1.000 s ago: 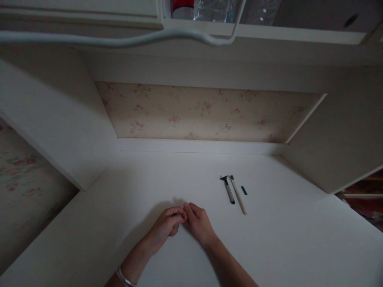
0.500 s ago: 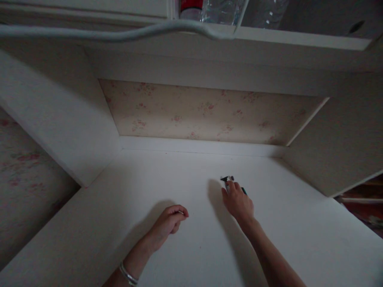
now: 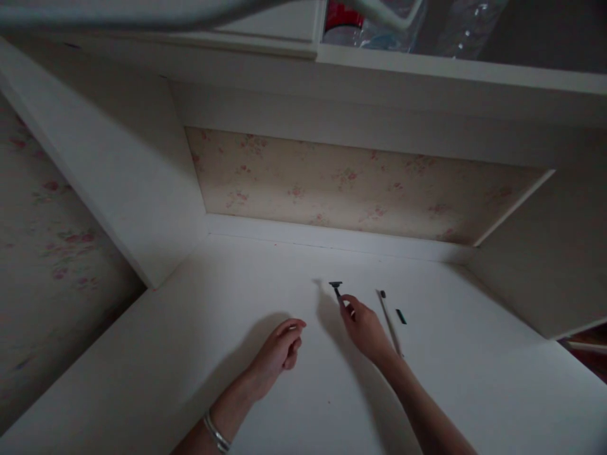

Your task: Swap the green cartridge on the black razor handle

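My right hand (image 3: 364, 327) is closed round a dark razor (image 3: 336, 287), whose T-shaped head sticks out above my fingers, just over the white desk top (image 3: 265, 278). My left hand (image 3: 281, 351) rests on the desk to the left with its fingers curled; the fingertips seem to pinch something too small to name. A silver bracelet sits on my left wrist. To the right of my right hand lie a thin pale stick (image 3: 389, 322) with a dark tip and a small dark green piece (image 3: 401, 316).
The desk sits in a recess with a floral back panel (image 3: 360, 186) and white side walls (image 3: 118, 183). A shelf overhead holds a red-capped container (image 3: 342, 19) and clear plastic bottles (image 3: 455, 25). A white cable (image 3: 142, 16) hangs across the top.
My hands were together, then my right hand reached to the razor beside the stick, closed on it and brought it left. My left hand stayed put. The view shifted.
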Motion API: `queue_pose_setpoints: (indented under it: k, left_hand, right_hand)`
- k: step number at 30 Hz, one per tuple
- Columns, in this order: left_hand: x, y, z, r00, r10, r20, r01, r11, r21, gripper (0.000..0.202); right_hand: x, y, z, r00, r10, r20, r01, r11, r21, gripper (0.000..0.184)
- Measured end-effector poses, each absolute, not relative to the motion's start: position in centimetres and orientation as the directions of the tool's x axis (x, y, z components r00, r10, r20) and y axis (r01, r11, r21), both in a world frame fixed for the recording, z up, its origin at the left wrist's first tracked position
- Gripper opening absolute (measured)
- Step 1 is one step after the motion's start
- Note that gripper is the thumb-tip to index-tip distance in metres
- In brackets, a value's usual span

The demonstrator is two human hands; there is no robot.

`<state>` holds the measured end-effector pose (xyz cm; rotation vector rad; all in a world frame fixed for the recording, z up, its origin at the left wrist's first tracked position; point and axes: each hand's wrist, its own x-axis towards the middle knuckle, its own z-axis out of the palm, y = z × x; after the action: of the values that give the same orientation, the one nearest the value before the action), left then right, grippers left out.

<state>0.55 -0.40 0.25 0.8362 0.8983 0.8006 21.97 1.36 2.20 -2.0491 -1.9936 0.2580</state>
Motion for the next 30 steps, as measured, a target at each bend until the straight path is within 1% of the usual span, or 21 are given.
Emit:
queue_pose_setpoints:
  k: [2, 3, 4, 5, 7, 9, 11, 13, 15, 17, 19, 20, 22, 24, 26, 27, 28, 29, 30]
  left_hand:
    - [0.6, -0.3, -0.2, 0.381, 0.874, -0.303, -0.298, 0.426, 0.854, 0.036]
    - [0.7, -0.3, -0.4, 0.377, 0.883, -0.280, -0.333, 0.411, 0.848, 0.039]
    - [0.7, -0.3, -0.6, 0.378, 0.888, -0.260, -0.364, 0.401, 0.841, 0.042]
    - [0.6, -0.2, -0.8, 0.376, 0.892, -0.253, -0.387, 0.399, 0.831, 0.044]
    - [0.5, -0.1, -0.9, 0.361, 0.887, -0.286, -0.408, 0.426, 0.807, 0.046]
    - [0.2, 0.0, -0.6, 0.343, 0.879, -0.331, -0.415, 0.458, 0.786, 0.044]
    - [-0.1, 0.1, -0.2, 0.338, 0.885, -0.320, -0.422, 0.447, 0.789, 0.041]
    - [-0.5, 0.2, 0.3, 0.335, 0.900, -0.278, -0.416, 0.406, 0.813, 0.039]
    - [-0.9, 0.3, 0.6, 0.285, 0.925, -0.250, -0.392, 0.350, 0.851, 0.042]
    - [-1.5, 0.5, 0.8, 0.207, 0.946, -0.251, -0.339, 0.310, 0.888, 0.046]
    - [-2.1, 0.8, 1.0, 0.173, 0.945, -0.279, -0.276, 0.318, 0.907, 0.048]
    - [-2.5, 0.9, 1.1, 0.179, 0.936, -0.303, -0.253, 0.342, 0.905, 0.048]
    - [-3.1, 1.1, 1.2, 0.188, 0.923, -0.336, -0.238, 0.375, 0.896, 0.046]
    - [-3.7, 1.5, 1.5, 0.182, 0.928, -0.327, -0.239, 0.364, 0.900, 0.041]
    - [-4.4, 2.2, 1.7, 0.190, 0.935, -0.298, -0.204, 0.335, 0.920, 0.043]
    - [-4.7, 2.7, 1.8, 0.194, 0.939, -0.284, -0.156, 0.315, 0.936, 0.043]
    - [-5.1, 3.3, 1.8, 0.180, 0.947, -0.265, -0.069, 0.281, 0.957, 0.039]
    - [-5.6, 4.0, 1.8, 0.161, 0.958, -0.237, 0.060, 0.231, 0.971, 0.033]
    - [-6.1, 4.9, 1.8, 0.140, 0.971, -0.196, 0.240, 0.159, 0.958, 0.026]
  right_hand:
    - [18.6, 0.5, 2.2, -0.009, 0.982, 0.188, 0.825, 0.114, -0.554, 0.031]
    - [17.0, 0.1, 2.1, -0.019, 0.975, 0.223, 0.757, 0.159, -0.633, 0.030]
    - [15.4, -0.4, 2.0, -0.024, 0.970, 0.242, 0.700, 0.190, -0.689, 0.028]
    - [14.1, -0.8, 1.9, -0.021, 0.966, 0.256, 0.663, 0.205, -0.720, 0.026]
    - [12.0, -1.4, 1.8, -0.021, 0.962, 0.273, 0.630, 0.224, -0.743, 0.023]
    - [10.9, -1.9, 1.7, -0.026, 0.958, 0.285, 0.630, 0.238, -0.740, 0.023]
    - [10.6, -2.2, 1.8, -0.060, 0.952, 0.301, 0.636, 0.269, -0.723, 0.028]
    - [11.1, -2.4, 1.9, -0.117, 0.943, 0.313, 0.646, 0.311, -0.697, 0.031]
    - [12.2, -2.4, 2.1, -0.129, 0.944, 0.305, 0.673, 0.309, -0.672, 0.032]
    - [14.2, -2.1, 2.2, -0.066, 0.958, 0.279, 0.732, 0.237, -0.639, 0.034]
    - [16.8, -1.5, 2.2, 0.033, 0.969, 0.246, 0.814, 0.117, -0.568, 0.034]
    - [18.4, -1.1, 2.2, 0.074, 0.971, 0.227, 0.860, 0.053, -0.507, 0.033]
    - [21.8, -0.5, 2.2, 0.149, 0.974, 0.173, 0.934, -0.082, -0.348, 0.032]
    - [25.0, -0.2, 2.2, 0.234, 0.964, 0.126, 0.959, -0.208, -0.191, 0.034]
    - [27.6, -0.3, 2.2, 0.292, 0.953, 0.081, 0.955, -0.286, -0.076, 0.037]
    - [28.6, -0.4, 2.1, 0.302, 0.952, 0.048, 0.953, -0.301, -0.038, 0.037]
    - [29.4, -0.5, 1.9, 0.298, 0.955, 0.012, 0.955, -0.298, -0.013, 0.038]
    - [29.9, -0.6, 1.7, 0.285, 0.958, -0.025, 0.958, -0.285, 0.003, 0.038]
    - [30.3, -0.7, 1.4, 0.266, 0.962, -0.057, 0.964, -0.265, 0.012, 0.038]
